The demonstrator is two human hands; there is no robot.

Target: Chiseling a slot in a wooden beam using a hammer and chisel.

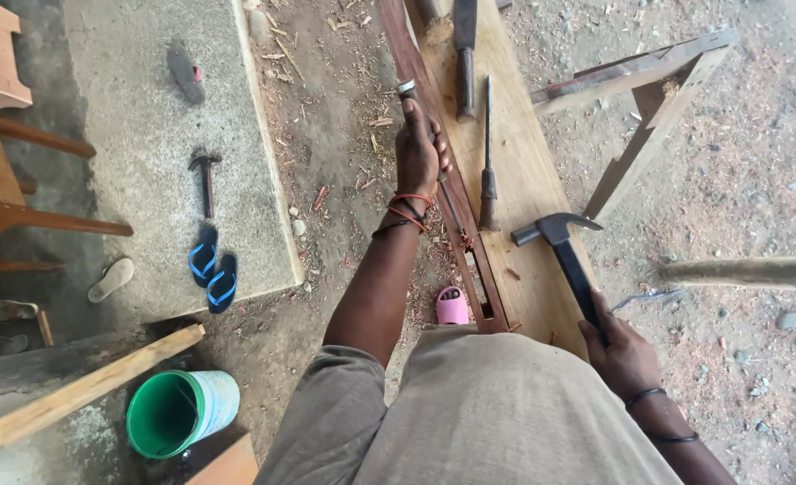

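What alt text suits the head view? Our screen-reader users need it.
The left hand grips a chisel upright on a dark wooden strip atop a plank, while the right hand holds a claw hammer. Sawdust covers the ground.

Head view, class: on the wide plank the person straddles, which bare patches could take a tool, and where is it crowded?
Bare wood lies right of the long chisel, out to the plank edge, above the hammer. Crowded: the left edge, where the left hand grips a tool on the dark rail, and the far end beside another tool.
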